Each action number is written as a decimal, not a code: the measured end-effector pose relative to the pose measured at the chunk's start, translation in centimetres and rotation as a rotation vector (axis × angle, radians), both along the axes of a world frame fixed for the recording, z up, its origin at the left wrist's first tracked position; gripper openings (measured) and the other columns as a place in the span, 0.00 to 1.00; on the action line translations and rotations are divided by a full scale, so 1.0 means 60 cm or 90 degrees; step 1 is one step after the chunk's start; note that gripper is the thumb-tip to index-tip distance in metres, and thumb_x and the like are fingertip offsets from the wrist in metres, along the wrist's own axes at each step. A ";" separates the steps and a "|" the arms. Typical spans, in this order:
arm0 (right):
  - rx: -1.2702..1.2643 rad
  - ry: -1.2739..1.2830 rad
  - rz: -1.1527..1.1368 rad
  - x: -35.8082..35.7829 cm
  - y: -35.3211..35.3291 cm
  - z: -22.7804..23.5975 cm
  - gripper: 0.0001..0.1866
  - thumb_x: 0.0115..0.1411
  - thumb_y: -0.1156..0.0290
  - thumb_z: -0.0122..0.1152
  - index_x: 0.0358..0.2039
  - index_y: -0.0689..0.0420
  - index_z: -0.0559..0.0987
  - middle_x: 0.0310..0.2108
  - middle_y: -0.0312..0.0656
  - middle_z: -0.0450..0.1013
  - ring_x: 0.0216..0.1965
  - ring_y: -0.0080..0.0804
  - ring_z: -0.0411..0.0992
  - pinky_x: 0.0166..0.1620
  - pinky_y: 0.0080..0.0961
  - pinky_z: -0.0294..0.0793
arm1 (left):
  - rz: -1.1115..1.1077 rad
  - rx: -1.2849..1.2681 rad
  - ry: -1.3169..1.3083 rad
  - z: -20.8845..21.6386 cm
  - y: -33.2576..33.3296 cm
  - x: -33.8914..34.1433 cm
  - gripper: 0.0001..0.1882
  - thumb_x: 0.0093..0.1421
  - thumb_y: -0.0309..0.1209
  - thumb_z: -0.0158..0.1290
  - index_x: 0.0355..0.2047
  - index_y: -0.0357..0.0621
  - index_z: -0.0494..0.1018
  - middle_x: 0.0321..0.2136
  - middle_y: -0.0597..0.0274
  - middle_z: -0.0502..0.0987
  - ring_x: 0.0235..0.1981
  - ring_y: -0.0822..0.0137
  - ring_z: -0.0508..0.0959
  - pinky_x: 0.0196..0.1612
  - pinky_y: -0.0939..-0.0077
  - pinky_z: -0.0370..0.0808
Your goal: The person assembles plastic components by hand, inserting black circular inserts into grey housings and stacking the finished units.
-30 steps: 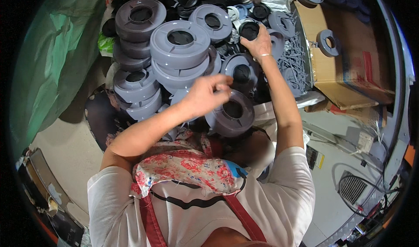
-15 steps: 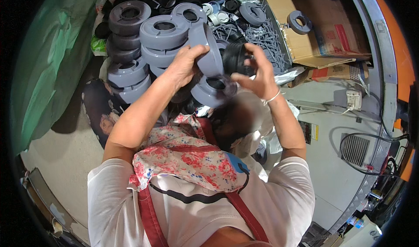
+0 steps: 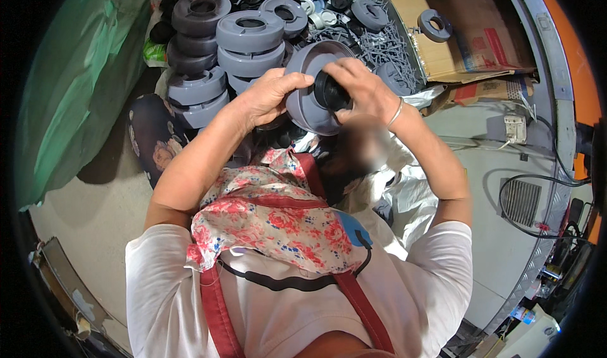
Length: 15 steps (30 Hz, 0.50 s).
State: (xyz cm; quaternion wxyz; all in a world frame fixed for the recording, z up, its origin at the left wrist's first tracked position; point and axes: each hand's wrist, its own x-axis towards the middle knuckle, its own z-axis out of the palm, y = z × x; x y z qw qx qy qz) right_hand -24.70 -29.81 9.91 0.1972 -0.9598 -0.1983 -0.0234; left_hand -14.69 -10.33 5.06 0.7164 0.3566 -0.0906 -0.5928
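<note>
My left hand (image 3: pixel 267 96) grips the left rim of a round grey plastic housing (image 3: pixel 300 110), thumb over the edge. Its hollow side is tilted up toward me. My right hand (image 3: pixel 368 91) is closed around a black plastic ring (image 3: pixel 330 92), which sits within the housing's opening. The right fingers cover part of the ring and the far right rim, so how deep it is seated cannot be seen. Just beyond my left hand stands a stack of similar grey round pieces (image 3: pixel 251 37).
More grey stacks (image 3: pixel 201 13) stand at the far left. Thin grey plastic strips (image 3: pixel 386 48) lie heaped beyond my right hand, beside an opened cardboard box (image 3: pixel 452 61) with a grey ring (image 3: pixel 435 25) on its flap. A green sheet (image 3: pixel 82 86) hangs at left; a cable (image 3: pixel 506 194) loops at right.
The grey housing has turned so its hollow faces up. My right hand has brought the black ring from beside the housing into its opening.
</note>
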 end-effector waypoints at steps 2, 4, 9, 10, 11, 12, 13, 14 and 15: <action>-0.102 0.022 0.046 -0.001 0.010 0.020 0.39 0.31 0.75 0.65 0.50 0.61 0.63 0.42 0.48 0.62 0.44 0.50 0.62 0.46 0.35 0.69 | -0.013 -0.013 0.010 -0.004 0.000 0.002 0.17 0.56 0.29 0.51 0.43 0.31 0.67 0.37 0.55 0.74 0.37 0.67 0.77 0.43 0.72 0.76; -0.192 -0.072 0.131 0.002 0.000 -0.001 0.40 0.31 0.77 0.64 0.51 0.58 0.63 0.43 0.47 0.61 0.44 0.49 0.61 0.46 0.34 0.68 | -0.025 -0.025 0.015 0.000 -0.002 -0.003 0.18 0.57 0.30 0.49 0.45 0.32 0.65 0.38 0.56 0.73 0.37 0.69 0.77 0.40 0.75 0.77; -0.014 0.047 0.000 0.000 -0.004 0.012 0.40 0.32 0.71 0.66 0.51 0.57 0.64 0.43 0.49 0.63 0.43 0.49 0.63 0.47 0.34 0.67 | 0.026 -0.085 0.071 -0.001 -0.005 -0.023 0.19 0.57 0.29 0.50 0.47 0.33 0.63 0.41 0.55 0.72 0.39 0.67 0.76 0.42 0.72 0.77; -0.006 0.056 -0.047 0.001 0.001 0.007 0.39 0.32 0.71 0.67 0.50 0.58 0.66 0.42 0.49 0.64 0.43 0.48 0.64 0.47 0.33 0.67 | 0.042 -0.084 0.058 0.000 -0.006 -0.026 0.19 0.56 0.29 0.50 0.47 0.33 0.63 0.41 0.55 0.72 0.39 0.67 0.76 0.43 0.72 0.77; 0.001 0.066 -0.096 0.000 0.002 0.001 0.38 0.33 0.70 0.67 0.50 0.58 0.67 0.41 0.50 0.65 0.43 0.48 0.65 0.47 0.31 0.68 | 0.055 -0.083 0.045 0.000 -0.008 -0.029 0.20 0.56 0.28 0.50 0.47 0.34 0.63 0.42 0.55 0.72 0.39 0.67 0.76 0.43 0.72 0.77; 0.095 0.039 -0.129 0.001 -0.004 -0.013 0.37 0.33 0.68 0.68 0.49 0.58 0.68 0.39 0.49 0.66 0.39 0.44 0.68 0.44 0.29 0.69 | 0.059 -0.075 0.039 0.006 -0.008 -0.030 0.21 0.56 0.28 0.51 0.48 0.34 0.63 0.43 0.56 0.71 0.40 0.68 0.75 0.44 0.72 0.75; 0.093 0.031 -0.205 0.000 0.000 -0.017 0.36 0.34 0.69 0.67 0.48 0.59 0.68 0.36 0.49 0.67 0.37 0.43 0.69 0.41 0.30 0.71 | 0.072 -0.085 0.001 0.005 -0.011 -0.031 0.21 0.55 0.28 0.52 0.48 0.34 0.62 0.43 0.56 0.71 0.40 0.68 0.74 0.44 0.72 0.74; 0.096 0.001 -0.235 0.004 0.003 -0.026 0.33 0.35 0.70 0.67 0.47 0.59 0.70 0.34 0.47 0.68 0.35 0.39 0.70 0.39 0.27 0.71 | 0.085 -0.095 -0.038 0.006 -0.014 -0.032 0.22 0.55 0.28 0.52 0.49 0.34 0.62 0.43 0.56 0.70 0.41 0.68 0.74 0.45 0.72 0.73; 0.099 -0.028 -0.266 0.008 0.004 -0.035 0.31 0.35 0.71 0.67 0.45 0.59 0.71 0.32 0.44 0.70 0.33 0.34 0.71 0.37 0.25 0.71 | 0.098 -0.104 -0.077 0.006 -0.015 -0.032 0.22 0.55 0.28 0.52 0.49 0.34 0.62 0.43 0.56 0.70 0.41 0.68 0.73 0.45 0.72 0.72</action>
